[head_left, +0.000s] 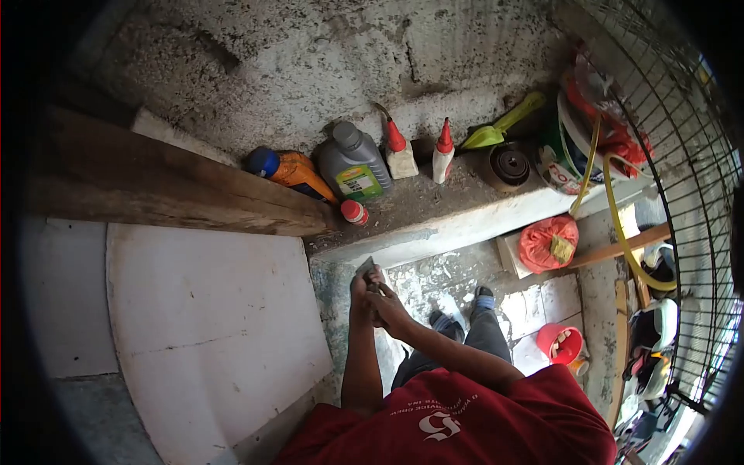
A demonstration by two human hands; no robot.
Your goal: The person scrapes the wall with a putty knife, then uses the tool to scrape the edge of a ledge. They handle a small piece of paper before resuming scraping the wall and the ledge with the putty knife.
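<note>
Hands, two: the left hand (359, 290) is closed round one grey piece (365, 267); the right hand (394, 311) is curled up against it, fingers bent, though whether it also pinches the piece cannot be told. The piece juts upward from the fists, in front of the ledge (341, 246) and below the red-capped jar (354, 212). On the ledge, counted: one orange bottle (298, 172) with a blue cap, one grey bottle (353, 163), two glue bottles (442, 160) with red tops, one green scoop (504, 122), one brown roll (509, 164) and one tub (559, 165). One beam (178, 182) crosses the left side above a white board (209, 333); a wire grid (701, 201) covers part of the right. The tub has red plastic (624, 143) bulging at its mouth. One red bag (546, 234) bears a yellow block (561, 249); its contents are hidden. One red bucket (552, 339) on the floor holds pale pieces (559, 346), count unclear.
</note>
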